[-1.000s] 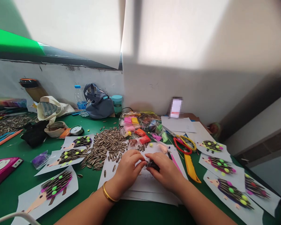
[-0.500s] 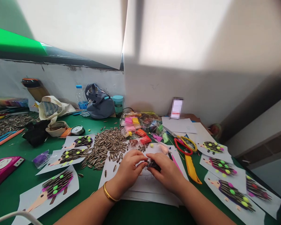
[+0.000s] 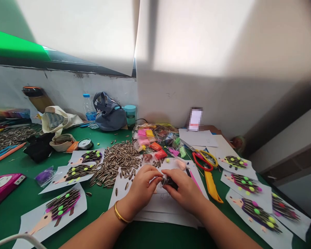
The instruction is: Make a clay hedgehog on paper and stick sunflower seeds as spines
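Observation:
My right hand [image 3: 182, 188] is closed round a small dark packet [image 3: 171, 182] with clear wrapping at its left end. My left hand [image 3: 145, 185], with a gold bangle on the wrist, pinches at that clear end, fingertips close to those of the right. Both hands are over a stack of white paper [image 3: 155, 215], where a faint pencil drawing shows between them. Sunflower seeds [image 3: 121, 155] are heaped to the upper left of the paper. Coloured clay packets [image 3: 159, 154] lie just beyond the hands.
Hedgehog pictures lie at left [image 3: 54, 211] and right [image 3: 257, 211]. Red scissors [image 3: 202, 161] and a yellow cutter [image 3: 211, 186] are right of the paper. A magenta device [image 3: 6, 190], bottle [image 3: 89, 110], bag [image 3: 110, 117] and phone [image 3: 195, 119] surround the work area.
The hands have barely moved; the left fingertips have shifted slightly at the packet's clear end. The whole view has drifted a little.

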`<state>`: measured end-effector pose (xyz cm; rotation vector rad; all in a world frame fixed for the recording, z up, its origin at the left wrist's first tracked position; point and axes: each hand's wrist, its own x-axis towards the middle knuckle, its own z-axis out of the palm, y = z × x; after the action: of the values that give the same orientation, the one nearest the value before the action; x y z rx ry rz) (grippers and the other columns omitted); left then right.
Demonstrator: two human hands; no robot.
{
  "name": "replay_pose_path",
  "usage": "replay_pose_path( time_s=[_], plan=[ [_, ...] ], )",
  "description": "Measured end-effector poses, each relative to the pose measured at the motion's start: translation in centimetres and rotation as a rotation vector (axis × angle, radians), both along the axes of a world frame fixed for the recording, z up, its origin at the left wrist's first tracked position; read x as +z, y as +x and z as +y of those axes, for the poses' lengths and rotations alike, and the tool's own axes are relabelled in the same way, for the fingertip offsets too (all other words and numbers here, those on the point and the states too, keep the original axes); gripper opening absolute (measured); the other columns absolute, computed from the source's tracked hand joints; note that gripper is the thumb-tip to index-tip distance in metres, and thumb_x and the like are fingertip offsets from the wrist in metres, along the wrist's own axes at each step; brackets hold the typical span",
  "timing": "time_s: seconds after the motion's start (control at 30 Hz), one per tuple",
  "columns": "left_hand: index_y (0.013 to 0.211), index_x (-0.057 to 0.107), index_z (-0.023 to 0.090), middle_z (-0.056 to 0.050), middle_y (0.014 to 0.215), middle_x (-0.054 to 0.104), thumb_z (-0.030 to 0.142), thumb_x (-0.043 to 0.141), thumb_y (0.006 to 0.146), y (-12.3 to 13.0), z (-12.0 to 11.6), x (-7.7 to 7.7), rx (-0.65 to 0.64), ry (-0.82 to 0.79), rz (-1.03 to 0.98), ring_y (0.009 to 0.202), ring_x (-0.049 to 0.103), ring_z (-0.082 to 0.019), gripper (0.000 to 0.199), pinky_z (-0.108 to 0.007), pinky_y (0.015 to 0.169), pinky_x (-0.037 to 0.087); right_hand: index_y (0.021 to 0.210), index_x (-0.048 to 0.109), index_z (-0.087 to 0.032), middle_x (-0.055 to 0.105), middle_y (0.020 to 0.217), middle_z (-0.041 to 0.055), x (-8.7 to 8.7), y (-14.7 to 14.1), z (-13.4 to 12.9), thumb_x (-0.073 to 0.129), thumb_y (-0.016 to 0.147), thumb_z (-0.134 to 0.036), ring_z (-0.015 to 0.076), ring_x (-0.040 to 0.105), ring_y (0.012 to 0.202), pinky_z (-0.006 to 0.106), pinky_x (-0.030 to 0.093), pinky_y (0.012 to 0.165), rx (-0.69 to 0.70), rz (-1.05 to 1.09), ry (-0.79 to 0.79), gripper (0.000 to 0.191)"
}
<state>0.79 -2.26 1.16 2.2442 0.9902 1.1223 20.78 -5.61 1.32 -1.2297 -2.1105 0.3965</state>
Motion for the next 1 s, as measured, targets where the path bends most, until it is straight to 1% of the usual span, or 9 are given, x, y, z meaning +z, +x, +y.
replay_pose_path(
  time_s=[0.13, 0.23, 0.4, 0.5, 0.6, 0.73, 0.87, 0.93, 1.0],
  plan=[
    [0.090, 0.069, 0.019, -0.007, 0.092, 0.066, 0.027, 0.053, 0.096, -0.06, -0.11, 0.24, 0.006, 0.025, 0.021, 0.091, 0.060, -0.021, 0.018, -0.037, 0.083, 0.050, 0.128, 0.056, -0.024, 0.069, 0.114, 0.0093, -0.02, 0.00, -0.02, 0.062, 0.088, -0.022, 0.0247, 0.064, 0.104, 0.041, 0.053, 0.090, 0.003, 0.017, -0.008, 0.041],
    [0.083, 0.066, 0.019, -0.006, 0.089, 0.065, 0.030, 0.058, 0.093, -0.11, -0.11, 0.38, 0.024, -0.003, 0.026, 0.089, 0.058, -0.020, 0.017, -0.036, 0.082, 0.048, 0.128, 0.056, -0.024, 0.068, 0.114, 0.0091, 0.05, -0.01, -0.07, 0.062, 0.088, -0.021, 0.0247, 0.064, 0.104, 0.041, 0.052, 0.090, 0.005, 0.025, -0.020, 0.040],
    [0.082, 0.063, 0.020, -0.003, 0.090, 0.063, 0.023, 0.069, 0.086, -0.07, 0.21, -0.08, 0.007, -0.108, -0.061, 0.093, 0.057, -0.020, 0.008, -0.034, 0.085, 0.047, 0.128, 0.056, -0.024, 0.068, 0.112, 0.0095, 0.05, 0.01, -0.04, 0.062, 0.090, -0.025, 0.0245, 0.063, 0.101, 0.041, 0.053, 0.087, 0.008, 0.042, -0.014, 0.039],
    [0.082, 0.064, 0.020, -0.003, 0.090, 0.063, 0.022, 0.070, 0.085, -0.04, 0.34, -0.39, -0.010, -0.124, -0.102, 0.093, 0.057, -0.020, 0.007, -0.035, 0.086, 0.047, 0.128, 0.056, -0.024, 0.068, 0.111, 0.0093, 0.07, 0.01, -0.02, 0.062, 0.090, -0.024, 0.0243, 0.064, 0.101, 0.041, 0.053, 0.087, 0.005, 0.045, -0.001, 0.038],
    [0.089, 0.067, 0.021, -0.004, 0.094, 0.063, 0.021, 0.066, 0.088, -0.06, 0.35, -0.47, -0.030, -0.140, -0.119, 0.095, 0.058, -0.019, 0.002, -0.035, 0.088, 0.047, 0.127, 0.056, -0.024, 0.068, 0.114, 0.0090, 0.15, 0.02, -0.05, 0.062, 0.089, -0.023, 0.0242, 0.064, 0.103, 0.040, 0.053, 0.088, -0.003, 0.037, 0.007, 0.039],
    [0.095, 0.068, 0.021, -0.005, 0.097, 0.063, 0.025, 0.056, 0.095, -0.07, 0.40, -0.45, -0.065, -0.147, -0.136, 0.094, 0.059, -0.018, 0.013, -0.033, 0.086, 0.047, 0.128, 0.056, -0.024, 0.068, 0.117, 0.0090, 0.21, 0.09, -0.08, 0.063, 0.088, -0.022, 0.0244, 0.064, 0.107, 0.040, 0.052, 0.092, -0.009, 0.034, 0.010, 0.041],
    [0.086, 0.062, 0.019, -0.004, 0.088, 0.061, 0.034, 0.051, 0.097, -0.08, 0.50, -0.42, -0.045, -0.146, -0.117, 0.086, 0.056, -0.018, 0.021, -0.032, 0.081, 0.045, 0.128, 0.056, -0.024, 0.068, 0.117, 0.0090, 0.24, 0.11, -0.12, 0.064, 0.088, -0.023, 0.0245, 0.063, 0.106, 0.040, 0.052, 0.092, -0.009, 0.047, -0.005, 0.041],
    [0.081, 0.060, 0.019, -0.002, 0.083, 0.059, 0.038, 0.052, 0.096, -0.09, 0.54, -0.36, -0.029, -0.167, -0.106, 0.083, 0.055, -0.018, 0.025, -0.031, 0.078, 0.044, 0.129, 0.055, -0.024, 0.068, 0.115, 0.0088, 0.28, 0.08, -0.14, 0.064, 0.088, -0.023, 0.0240, 0.064, 0.105, 0.040, 0.052, 0.090, -0.010, 0.046, -0.021, 0.042],
    [0.080, 0.060, 0.019, -0.002, 0.084, 0.060, 0.040, 0.058, 0.093, -0.09, 0.58, -0.24, -0.024, -0.204, -0.115, 0.084, 0.055, -0.018, 0.025, -0.031, 0.079, 0.043, 0.129, 0.055, -0.024, 0.068, 0.115, 0.0084, 0.32, 0.07, -0.15, 0.064, 0.088, -0.023, 0.0235, 0.063, 0.104, 0.039, 0.052, 0.090, -0.009, 0.045, -0.029, 0.042]
  ],
)
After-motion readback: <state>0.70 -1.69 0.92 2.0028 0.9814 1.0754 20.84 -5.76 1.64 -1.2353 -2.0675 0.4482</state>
